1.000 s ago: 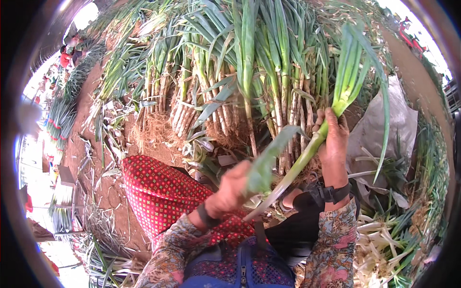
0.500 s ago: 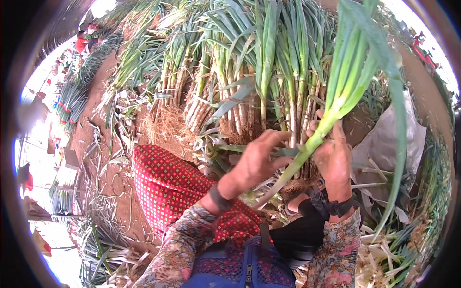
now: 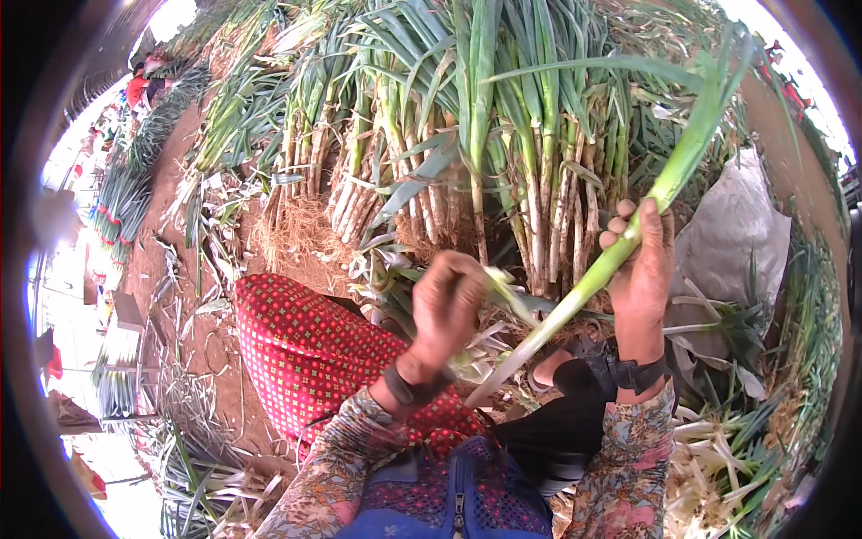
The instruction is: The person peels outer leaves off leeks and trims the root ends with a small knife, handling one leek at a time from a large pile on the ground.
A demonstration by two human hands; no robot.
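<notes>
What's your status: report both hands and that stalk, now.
Right hand shut on green onion stalk, held slanted. Left hand pinching a pale outer leaf beside it. Leaning onion bundles close behind.

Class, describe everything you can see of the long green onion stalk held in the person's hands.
The green onion stalk is long and slanted, its pale whitish base low near the lap, turning light green upward into flat leaves at upper right. The right hand grips its middle; the left hand pinches a pale outer leaf beside it.
</notes>
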